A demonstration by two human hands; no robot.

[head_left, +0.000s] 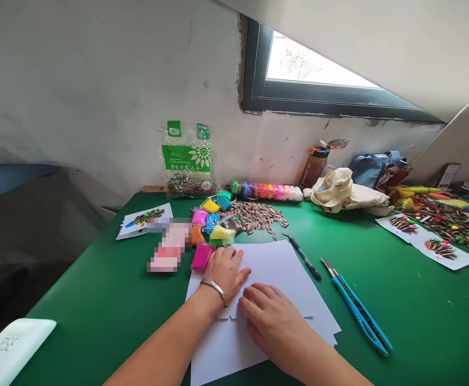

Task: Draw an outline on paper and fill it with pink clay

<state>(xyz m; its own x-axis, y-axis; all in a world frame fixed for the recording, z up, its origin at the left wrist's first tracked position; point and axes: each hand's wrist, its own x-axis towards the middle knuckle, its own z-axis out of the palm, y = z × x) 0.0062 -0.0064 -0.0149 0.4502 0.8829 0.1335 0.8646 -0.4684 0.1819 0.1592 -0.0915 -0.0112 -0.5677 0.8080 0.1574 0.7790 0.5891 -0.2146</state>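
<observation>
White sheets of paper [266,257] lie on the green tabletop, with a torn or cut slit running across the middle. My left hand [226,272], with a silver bangle [216,288] at the wrist, rests open on the upper left of the paper. Its fingers reach up beside a magenta clay packet [202,258]. My right hand [276,321] lies over the slit, fingers stretched out and holding nothing. To the right are a black pen [304,257] and a blue-handled utility knife [357,308] with its blade showing.
Several coloured clay packets [210,206] sit beside loose sunflower seeds [258,216]. Behind stand a seed bag [188,161], a row of clay tubs [270,191] and a brown bottle [313,169]. Decorated cards [439,251] lie at right, a white device [15,348] at left.
</observation>
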